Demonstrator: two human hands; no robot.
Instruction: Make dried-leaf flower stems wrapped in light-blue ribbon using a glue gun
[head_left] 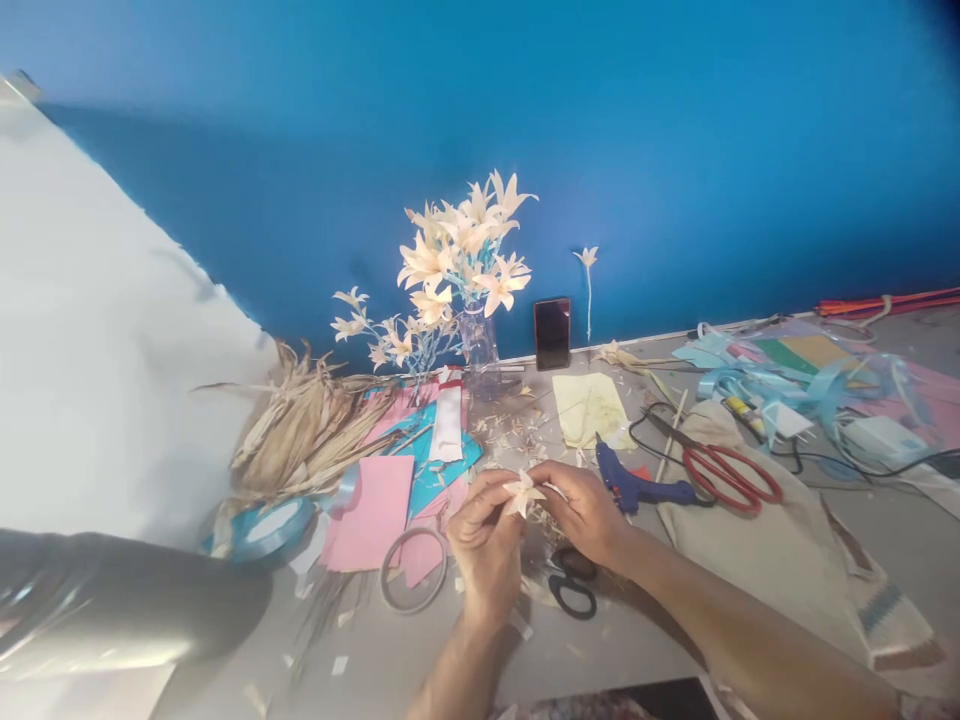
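Note:
Between my two hands is a small cream artificial flower with pointed petals, facing me. My left hand is closed, its thumb and fingers pinching the flower from the left. From the right, the fingers of my right hand are closed at the petals' edge. Just under my right hand lie black-handled scissors, partly covered. A blue glue gun rests right of my right hand. Behind, a clear vase holds similar cream flowers on light-blue stems.
Red-handled scissors lie on a beige cloth. Dried husks, pink paper, blue ribbon and a tape ring are at left. A phone leans on the wall beside a single flower.

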